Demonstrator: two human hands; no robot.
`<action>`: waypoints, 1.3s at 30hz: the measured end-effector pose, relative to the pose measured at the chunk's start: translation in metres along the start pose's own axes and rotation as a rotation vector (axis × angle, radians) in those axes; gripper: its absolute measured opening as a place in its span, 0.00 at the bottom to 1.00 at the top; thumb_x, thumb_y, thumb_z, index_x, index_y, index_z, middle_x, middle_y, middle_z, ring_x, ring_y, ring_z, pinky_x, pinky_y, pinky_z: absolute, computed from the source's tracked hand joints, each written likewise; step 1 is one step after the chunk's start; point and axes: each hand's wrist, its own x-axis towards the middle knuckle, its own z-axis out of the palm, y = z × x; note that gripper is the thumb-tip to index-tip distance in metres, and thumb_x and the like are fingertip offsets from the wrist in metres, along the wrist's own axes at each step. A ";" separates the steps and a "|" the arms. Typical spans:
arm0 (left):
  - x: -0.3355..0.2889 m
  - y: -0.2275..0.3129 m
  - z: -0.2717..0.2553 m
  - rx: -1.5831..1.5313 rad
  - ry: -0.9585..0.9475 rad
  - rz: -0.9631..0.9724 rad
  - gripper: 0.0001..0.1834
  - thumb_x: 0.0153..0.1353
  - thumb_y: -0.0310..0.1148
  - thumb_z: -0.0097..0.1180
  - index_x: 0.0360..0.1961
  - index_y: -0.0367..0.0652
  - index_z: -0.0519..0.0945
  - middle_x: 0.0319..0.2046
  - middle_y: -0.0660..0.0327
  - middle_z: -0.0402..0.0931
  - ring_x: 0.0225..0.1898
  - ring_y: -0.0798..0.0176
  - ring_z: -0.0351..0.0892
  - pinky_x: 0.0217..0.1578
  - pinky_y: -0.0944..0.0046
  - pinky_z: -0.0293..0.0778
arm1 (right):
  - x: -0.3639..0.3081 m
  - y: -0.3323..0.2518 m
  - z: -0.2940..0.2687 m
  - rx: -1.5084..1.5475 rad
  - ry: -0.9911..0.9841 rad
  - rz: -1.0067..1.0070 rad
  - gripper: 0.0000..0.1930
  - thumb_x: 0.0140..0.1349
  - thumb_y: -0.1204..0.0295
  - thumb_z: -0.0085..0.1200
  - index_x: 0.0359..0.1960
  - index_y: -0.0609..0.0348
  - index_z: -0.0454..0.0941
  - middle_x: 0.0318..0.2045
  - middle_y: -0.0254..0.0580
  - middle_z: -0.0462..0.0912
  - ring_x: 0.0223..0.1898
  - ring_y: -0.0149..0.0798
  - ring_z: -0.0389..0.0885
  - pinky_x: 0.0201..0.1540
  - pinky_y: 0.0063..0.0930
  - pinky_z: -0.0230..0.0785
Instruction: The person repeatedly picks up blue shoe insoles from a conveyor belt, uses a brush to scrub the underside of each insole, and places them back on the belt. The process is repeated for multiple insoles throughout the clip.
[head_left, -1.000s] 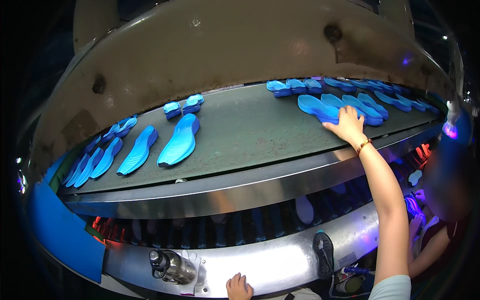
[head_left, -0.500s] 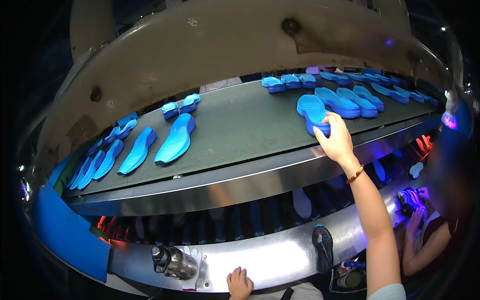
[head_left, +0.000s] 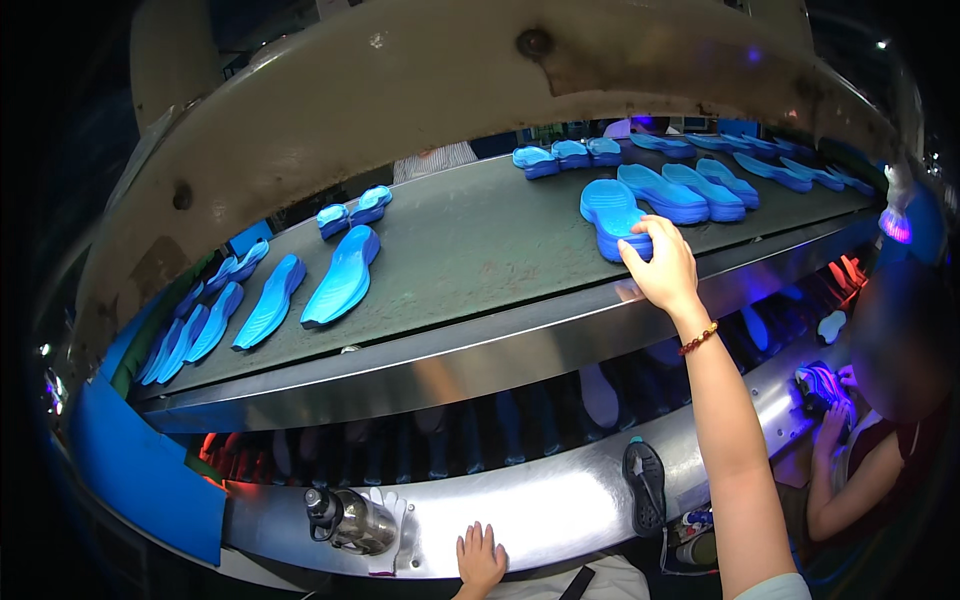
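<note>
My right hand (head_left: 665, 262) reaches up to the dark green belt (head_left: 470, 250). Its thumb and fingers close round the near end of a blue shoe sole (head_left: 608, 207), which lies on the belt. Just beyond it, a group of thick blue soles (head_left: 665, 193) lies side by side. Down at the steel ledge (head_left: 550, 500), my left hand (head_left: 482, 556) lies flat, fingers stretched and holding nothing. Several more blue soles, one of them a larger sole (head_left: 343, 277), lie toward the belt's left end.
A beige machine cover (head_left: 400, 80) arches over the belt. On the ledge are a dark bottle (head_left: 350, 522), white gloves (head_left: 388, 505) and a black sole (head_left: 645, 487). Dark soles (head_left: 510, 425) line a lower rack. At right, a co-worker's hands (head_left: 835, 420) hold a shoe under purple light.
The view has shifted slightly. My right hand stays at the same sole's near end, its fingers a little differently placed. My left hand's fingers have stretched out on the ledge.
</note>
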 end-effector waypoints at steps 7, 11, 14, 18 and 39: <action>-0.001 0.001 0.007 -0.016 0.040 0.010 0.27 0.55 0.39 0.48 0.55 0.37 0.72 0.58 0.43 0.64 0.62 0.42 0.59 0.61 0.42 0.50 | 0.001 0.001 -0.002 -0.007 -0.033 0.013 0.15 0.52 0.61 0.58 0.36 0.58 0.77 0.43 0.41 0.78 0.49 0.44 0.74 0.52 0.37 0.64; 0.002 0.002 0.008 -0.023 0.062 0.029 0.27 0.55 0.39 0.48 0.55 0.37 0.72 0.58 0.43 0.65 0.61 0.42 0.60 0.61 0.43 0.50 | 0.002 0.002 -0.006 -0.012 -0.031 0.014 0.15 0.52 0.61 0.58 0.35 0.58 0.77 0.42 0.41 0.78 0.47 0.44 0.75 0.51 0.37 0.65; 0.001 0.002 0.008 -0.026 0.072 0.025 0.26 0.55 0.39 0.48 0.54 0.37 0.72 0.58 0.43 0.65 0.61 0.42 0.60 0.61 0.43 0.50 | 0.002 0.002 -0.005 0.001 -0.034 0.011 0.15 0.52 0.60 0.58 0.35 0.59 0.77 0.41 0.41 0.78 0.47 0.44 0.75 0.51 0.37 0.65; 0.004 0.005 0.007 -0.021 0.049 0.016 0.26 0.55 0.39 0.48 0.55 0.37 0.72 0.58 0.43 0.65 0.62 0.43 0.60 0.61 0.43 0.50 | 0.003 0.001 -0.011 0.012 -0.080 0.036 0.17 0.51 0.59 0.59 0.35 0.59 0.78 0.42 0.42 0.78 0.47 0.45 0.75 0.51 0.37 0.65; 0.005 0.014 0.011 -0.019 0.070 0.010 0.26 0.54 0.39 0.49 0.54 0.37 0.73 0.57 0.44 0.66 0.61 0.43 0.60 0.62 0.43 0.51 | 0.008 0.010 -0.015 -0.049 -0.222 0.110 0.30 0.45 0.50 0.64 0.45 0.56 0.76 0.60 0.45 0.68 0.55 0.53 0.71 0.56 0.41 0.64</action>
